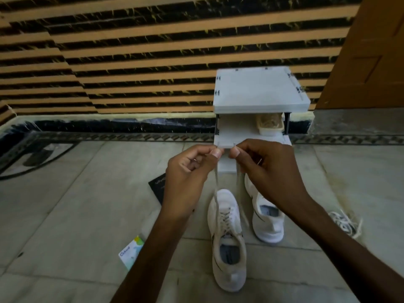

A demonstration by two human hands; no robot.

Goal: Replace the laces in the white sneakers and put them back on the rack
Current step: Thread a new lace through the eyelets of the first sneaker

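Two white sneakers stand on the floor, toes toward the rack. The near sneaker (228, 241) has a lace (216, 189) threaded through its eyelets. Both lace ends are pulled straight up. My left hand (192, 165) pinches one end and my right hand (260, 165) pinches the other, tips level and close together above the shoe. The second sneaker (267, 217) stands just right of it, partly behind my right wrist. The white shoe rack (260, 90) stands against the wall beyond my hands.
A tan shoe (271, 125) sits on the rack's shelf at the right. A loose pile of old laces (344, 223) lies on the floor to the right. A black packet (158, 189) and a small printed card (131, 252) lie left of the sneakers.
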